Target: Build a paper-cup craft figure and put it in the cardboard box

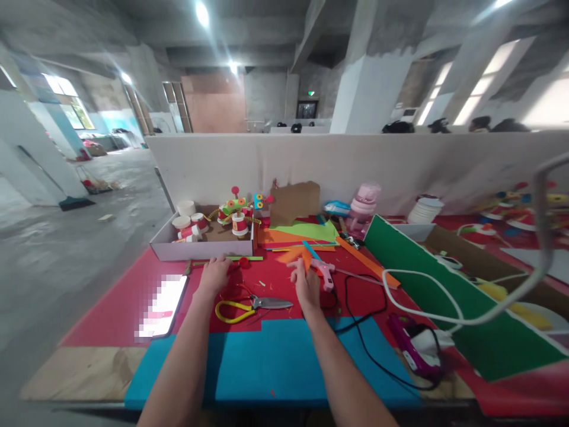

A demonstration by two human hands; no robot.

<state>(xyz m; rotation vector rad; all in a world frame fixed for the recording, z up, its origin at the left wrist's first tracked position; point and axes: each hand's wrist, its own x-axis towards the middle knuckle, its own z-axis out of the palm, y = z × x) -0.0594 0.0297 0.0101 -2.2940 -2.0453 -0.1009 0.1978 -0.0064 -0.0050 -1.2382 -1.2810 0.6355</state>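
My left hand (215, 275) rests on the red table cover with its fingers stretched forward over a thin green paper strip (254, 258). A red round disc (243, 262) lies by the fingertips. Orange paper (306, 257), partly blurred, sticks up from the closed fingers of my right hand (307, 287). Just beside that hand lies a pink glue gun (325, 273); whether they touch, I cannot tell. Scissors with yellow handles (235, 312) lie between my forearms, blades pointing right.
A glowing phone (166, 305) lies at left. Behind it, a white box (202, 249) holds paper cups and decorated figures. Green and orange sheets (306, 230) lie at the back. At right are a green-sided box (418, 296), a looping white cable, black cord (362, 335) and a purple power strip (411, 350).
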